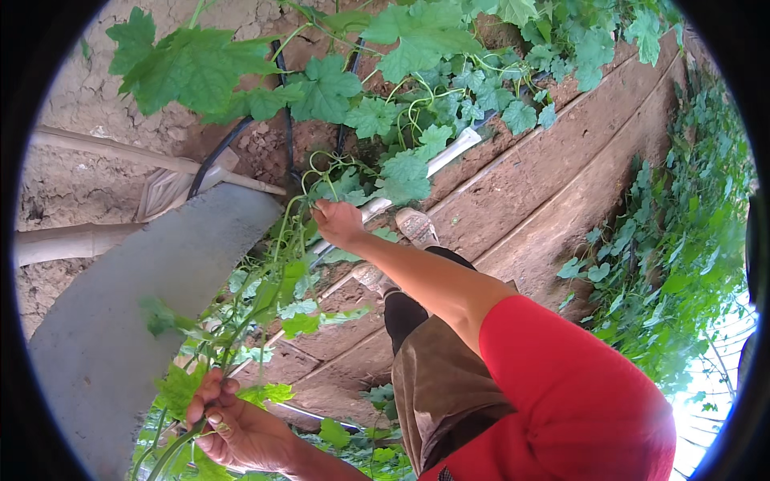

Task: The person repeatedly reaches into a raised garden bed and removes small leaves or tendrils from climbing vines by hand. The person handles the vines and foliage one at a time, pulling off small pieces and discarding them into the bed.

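Note:
In the lower left, my left hand (237, 415) pinches a green vine stem (171, 451) between thumb and fingers. Lobed leaves (183, 391) of the vine hang around these fingers. My right hand (337, 223), farther up near the middle, is closed at the thin curling tendrils (313, 180) of the climbing plant. Its fingertips are turned away, so the exact strand in them is hidden. A bundle of stems and leaves (264, 300) runs between both hands, passing beside a grey concrete slab or post (156, 270).
Bamboo poles (78, 240) meet the grey concrete from the left, over cracked soil (66, 174). Black hoses (219, 156) run above it. A white pipe (454, 150) lies near my shoes (416, 227). Broad leaves (180, 66) overhang the top; dense foliage (668, 264) borders the dirt path (541, 198).

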The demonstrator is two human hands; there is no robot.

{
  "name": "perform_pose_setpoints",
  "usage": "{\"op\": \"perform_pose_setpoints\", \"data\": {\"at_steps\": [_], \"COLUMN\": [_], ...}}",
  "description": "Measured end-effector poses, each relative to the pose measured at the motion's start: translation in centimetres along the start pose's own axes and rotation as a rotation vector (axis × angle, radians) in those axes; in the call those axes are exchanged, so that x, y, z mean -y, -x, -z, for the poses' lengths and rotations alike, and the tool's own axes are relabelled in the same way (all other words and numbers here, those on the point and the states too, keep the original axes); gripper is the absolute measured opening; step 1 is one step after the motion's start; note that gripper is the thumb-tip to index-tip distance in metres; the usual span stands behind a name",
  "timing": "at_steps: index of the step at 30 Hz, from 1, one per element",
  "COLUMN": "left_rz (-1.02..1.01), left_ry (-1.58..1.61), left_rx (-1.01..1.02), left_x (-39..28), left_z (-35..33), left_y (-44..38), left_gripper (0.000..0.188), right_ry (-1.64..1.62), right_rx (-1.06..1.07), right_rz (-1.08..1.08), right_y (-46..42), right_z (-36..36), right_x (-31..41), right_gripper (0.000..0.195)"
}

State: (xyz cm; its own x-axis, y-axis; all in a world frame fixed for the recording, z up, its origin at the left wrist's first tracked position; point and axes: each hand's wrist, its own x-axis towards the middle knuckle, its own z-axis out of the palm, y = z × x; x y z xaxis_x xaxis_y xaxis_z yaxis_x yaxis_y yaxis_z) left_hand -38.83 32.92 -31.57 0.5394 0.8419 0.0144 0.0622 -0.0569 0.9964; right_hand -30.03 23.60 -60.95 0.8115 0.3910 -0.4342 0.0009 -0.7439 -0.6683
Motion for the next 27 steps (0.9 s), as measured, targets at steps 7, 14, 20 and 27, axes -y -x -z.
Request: {"op": "perform_pose_setpoints", "data": {"at_steps": [7,14,20,27], "left_rz": [-0.156,0.363,1.149,0.081], "left_ry": [-0.744,-0.601,-0.453,-0.507], "left_rx": [-0.242,0.953,0.781,1.095], "left_x": [-0.6,-3.0,-0.7,-0.9], "left_z": [-3.5,2.8,6.4,7.4], "left_y": [2.4,21.4,25.6,22.2], "left_gripper": [0.034,0.075,0.063,0.037], "right_ry": [-0.858,-1.237,-1.149,-0.797], "right_rx": [0.501,1.474,1.616,1.605], "right_rz": [-0.34,-0.652,-0.622,-0.36], "right_y": [10.0,24.7,27.4,27.7], "right_z": [9.8,19.9,19.6,20.7], "right_x": [3.8,3.5,3.1,3.2], "right_gripper": [0.035,0.024,0.022,0.019]}}
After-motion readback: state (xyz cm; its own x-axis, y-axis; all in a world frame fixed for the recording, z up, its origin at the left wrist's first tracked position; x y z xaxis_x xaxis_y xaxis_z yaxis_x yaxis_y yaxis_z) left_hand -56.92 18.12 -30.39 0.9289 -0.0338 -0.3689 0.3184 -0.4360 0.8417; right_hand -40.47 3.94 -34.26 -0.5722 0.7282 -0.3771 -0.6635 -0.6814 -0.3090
